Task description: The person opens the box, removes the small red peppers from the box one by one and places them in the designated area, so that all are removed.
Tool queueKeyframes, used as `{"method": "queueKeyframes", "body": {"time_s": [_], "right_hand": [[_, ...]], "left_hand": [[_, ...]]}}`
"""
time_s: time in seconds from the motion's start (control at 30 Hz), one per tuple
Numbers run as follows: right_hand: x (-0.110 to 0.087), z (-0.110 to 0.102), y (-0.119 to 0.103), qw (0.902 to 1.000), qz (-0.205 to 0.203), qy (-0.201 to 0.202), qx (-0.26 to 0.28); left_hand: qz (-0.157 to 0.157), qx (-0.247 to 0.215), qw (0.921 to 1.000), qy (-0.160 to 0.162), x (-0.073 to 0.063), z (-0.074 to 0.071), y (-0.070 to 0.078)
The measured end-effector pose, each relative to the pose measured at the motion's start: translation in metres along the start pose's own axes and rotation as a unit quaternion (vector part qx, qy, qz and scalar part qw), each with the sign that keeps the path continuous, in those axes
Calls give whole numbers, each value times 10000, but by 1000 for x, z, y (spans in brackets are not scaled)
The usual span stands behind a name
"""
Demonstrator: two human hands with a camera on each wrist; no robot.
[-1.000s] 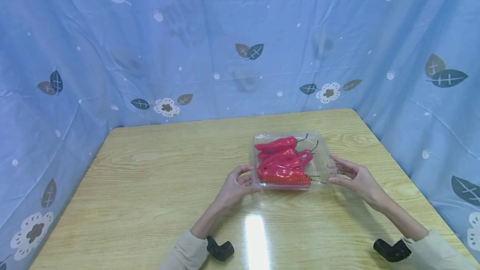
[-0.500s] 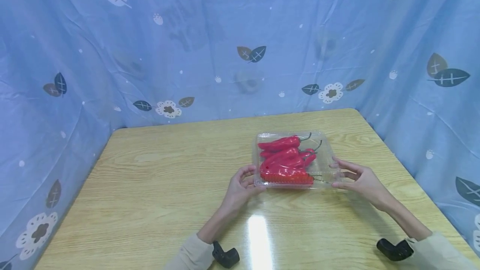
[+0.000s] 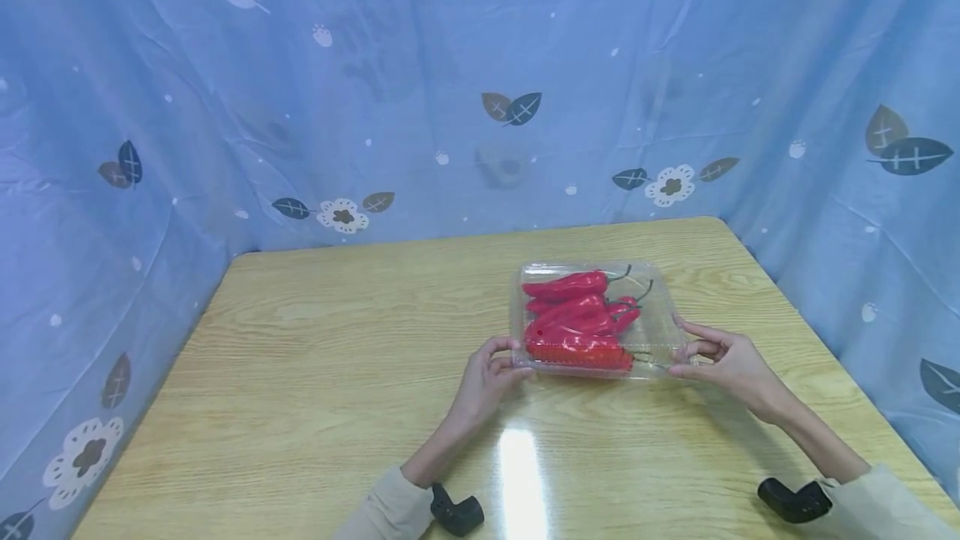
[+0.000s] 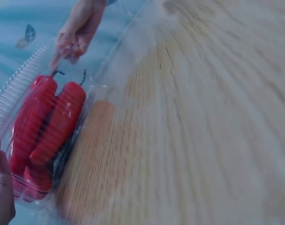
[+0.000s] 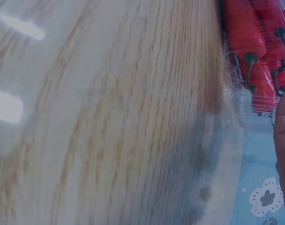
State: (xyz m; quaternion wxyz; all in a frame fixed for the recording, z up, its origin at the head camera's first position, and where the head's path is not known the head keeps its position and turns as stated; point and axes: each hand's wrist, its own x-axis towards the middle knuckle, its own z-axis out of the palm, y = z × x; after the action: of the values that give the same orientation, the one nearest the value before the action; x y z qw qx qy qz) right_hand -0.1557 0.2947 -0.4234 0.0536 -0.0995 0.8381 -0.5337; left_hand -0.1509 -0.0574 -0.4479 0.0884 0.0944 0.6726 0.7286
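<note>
Left hand [image 3: 486, 373], right hand [image 3: 726, 365] pinch opposite ends of clear rectangular plastic container [image 3: 660, 330]; long glossy red peppers [image 3: 576, 319] between grips. Best squeezed lightly, kept level.

Tabletop [image 3: 322, 373]: light wood grain, glossy, rounded far corners, bright glare streak [image 3: 521, 473] toward near side. Clear plastic box [image 3: 660, 325] of red peppers [image 3: 573, 319] right of centre; resting on surface or slightly raised, can't tell.
</note>
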Motion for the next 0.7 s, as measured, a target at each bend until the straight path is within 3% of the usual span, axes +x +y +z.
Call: {"method": "queueKeyframes", "body": {"time_s": [0.47,0.7], "right_hand": [[3,-4,4,9999,-61,-84,-44],[5,-5,1,9998,-3,-184,31]], "left_hand": [[-543,-10,9985,62,-1,-5,0],[317,814,9961,94,2,-6,-5]]}}
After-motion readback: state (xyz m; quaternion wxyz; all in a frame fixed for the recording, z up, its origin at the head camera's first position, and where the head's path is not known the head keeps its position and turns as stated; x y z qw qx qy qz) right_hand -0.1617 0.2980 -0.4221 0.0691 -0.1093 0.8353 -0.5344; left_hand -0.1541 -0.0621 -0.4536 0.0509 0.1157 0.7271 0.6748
